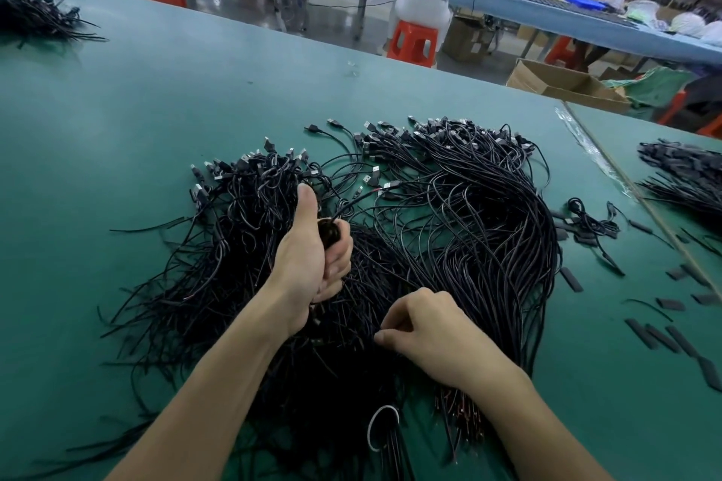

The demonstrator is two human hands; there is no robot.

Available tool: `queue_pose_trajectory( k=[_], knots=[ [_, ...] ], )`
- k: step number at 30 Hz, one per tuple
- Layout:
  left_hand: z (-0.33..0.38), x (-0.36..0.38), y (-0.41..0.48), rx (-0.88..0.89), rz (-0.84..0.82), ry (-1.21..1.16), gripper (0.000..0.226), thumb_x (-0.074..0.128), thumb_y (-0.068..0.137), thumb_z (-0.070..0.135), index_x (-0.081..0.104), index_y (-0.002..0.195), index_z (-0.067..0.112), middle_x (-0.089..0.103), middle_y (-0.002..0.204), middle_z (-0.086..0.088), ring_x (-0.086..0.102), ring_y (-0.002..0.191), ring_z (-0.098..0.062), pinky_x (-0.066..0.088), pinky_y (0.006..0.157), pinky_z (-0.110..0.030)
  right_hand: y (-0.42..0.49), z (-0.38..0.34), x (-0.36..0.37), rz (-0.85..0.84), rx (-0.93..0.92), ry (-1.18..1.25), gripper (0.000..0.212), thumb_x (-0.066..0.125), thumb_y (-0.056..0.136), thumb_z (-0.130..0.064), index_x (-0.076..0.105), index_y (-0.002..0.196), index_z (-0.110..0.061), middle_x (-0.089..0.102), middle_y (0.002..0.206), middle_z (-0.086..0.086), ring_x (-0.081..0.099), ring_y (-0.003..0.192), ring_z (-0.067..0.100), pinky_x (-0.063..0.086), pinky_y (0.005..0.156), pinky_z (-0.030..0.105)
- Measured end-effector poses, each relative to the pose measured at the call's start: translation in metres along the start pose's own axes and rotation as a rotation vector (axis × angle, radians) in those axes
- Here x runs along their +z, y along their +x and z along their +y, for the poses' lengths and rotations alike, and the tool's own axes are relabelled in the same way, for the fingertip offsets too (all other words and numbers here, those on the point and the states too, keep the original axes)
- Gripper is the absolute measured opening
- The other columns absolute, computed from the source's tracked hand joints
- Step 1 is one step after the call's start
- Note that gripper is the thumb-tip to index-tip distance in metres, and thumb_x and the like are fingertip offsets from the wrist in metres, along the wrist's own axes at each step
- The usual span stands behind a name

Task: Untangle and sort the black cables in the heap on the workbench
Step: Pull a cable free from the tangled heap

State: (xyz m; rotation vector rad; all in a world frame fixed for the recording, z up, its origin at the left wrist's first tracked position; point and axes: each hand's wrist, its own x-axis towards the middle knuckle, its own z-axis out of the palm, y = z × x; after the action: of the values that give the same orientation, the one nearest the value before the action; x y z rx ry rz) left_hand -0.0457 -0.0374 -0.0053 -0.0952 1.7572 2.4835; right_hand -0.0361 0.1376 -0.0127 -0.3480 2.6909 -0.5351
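A big heap of black cables (449,215) with USB plugs covers the middle of the green workbench (195,98). My left hand (312,258) grips a bundle of cables (330,232) upright in its fist, thumb pointing up, above the heap's left part. My right hand (426,328) rests low on the heap nearer to me, fingers curled, thumb and forefinger pinching thin cable strands. The plug ends fan out along the far side of the heap. Stripped wire ends with red cores (461,410) lie under my right forearm.
A second cable pile (35,18) lies far left, a third (687,176) at the right beyond a seam in the bench. Short black sleeve pieces (664,336) are scattered right of the heap. A white ring (381,426) lies near me. People sit at a blue bench behind.
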Motion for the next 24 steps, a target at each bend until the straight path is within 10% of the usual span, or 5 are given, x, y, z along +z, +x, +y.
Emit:
queue_pose_trajectory(
  k=[9, 13, 19, 24],
  knots=[
    [-0.002, -0.008, 0.006, 0.157, -0.001, -0.036, 0.029, 0.045, 0.104, 0.029, 0.06, 0.09, 0.008, 0.034, 0.042, 0.002, 0.02, 0.029, -0.011, 0.022, 0.029, -0.015, -0.009, 0.003, -0.021, 0.085, -0.028, 0.05, 0.01, 0.066, 0.094, -0.037, 0.068, 0.096, -0.028, 0.065, 0.094, -0.01, 0.062, 0.086, 0.005, 0.055, 0.075, 0.025],
    [-0.001, -0.006, 0.003, 0.173, 0.031, -0.111, 0.029, 0.055, 0.099, 0.027, 0.048, 0.076, 0.01, 0.041, 0.043, 0.004, 0.024, 0.028, -0.006, 0.022, 0.027, -0.014, -0.01, 0.0, -0.021, 0.081, -0.074, 0.086, 0.004, 0.061, 0.097, -0.029, 0.062, 0.1, -0.027, 0.062, 0.091, -0.013, 0.058, 0.082, -0.002, 0.045, 0.064, 0.012],
    [0.004, 0.001, -0.001, 0.198, 0.116, -0.094, 0.059, 0.04, 0.092, 0.061, 0.056, 0.054, 0.019, 0.033, 0.037, 0.003, 0.021, 0.027, -0.008, 0.019, 0.031, -0.014, -0.015, 0.006, -0.026, 0.025, -0.075, 0.167, 0.051, 0.07, 0.092, -0.031, 0.045, 0.136, -0.039, 0.071, 0.083, -0.011, 0.062, 0.074, -0.004, 0.044, 0.062, 0.012],
    [0.003, 0.003, -0.003, 0.186, -0.022, -0.016, 0.066, 0.032, 0.105, 0.049, 0.054, 0.052, 0.016, 0.038, 0.036, 0.006, 0.025, 0.026, -0.007, 0.022, 0.032, -0.012, -0.019, 0.002, -0.05, 0.23, -0.141, 0.421, 0.019, 0.075, 0.087, -0.024, 0.067, 0.102, -0.031, 0.073, 0.082, -0.013, 0.068, 0.075, 0.003, 0.052, 0.072, 0.021]
  ],
)
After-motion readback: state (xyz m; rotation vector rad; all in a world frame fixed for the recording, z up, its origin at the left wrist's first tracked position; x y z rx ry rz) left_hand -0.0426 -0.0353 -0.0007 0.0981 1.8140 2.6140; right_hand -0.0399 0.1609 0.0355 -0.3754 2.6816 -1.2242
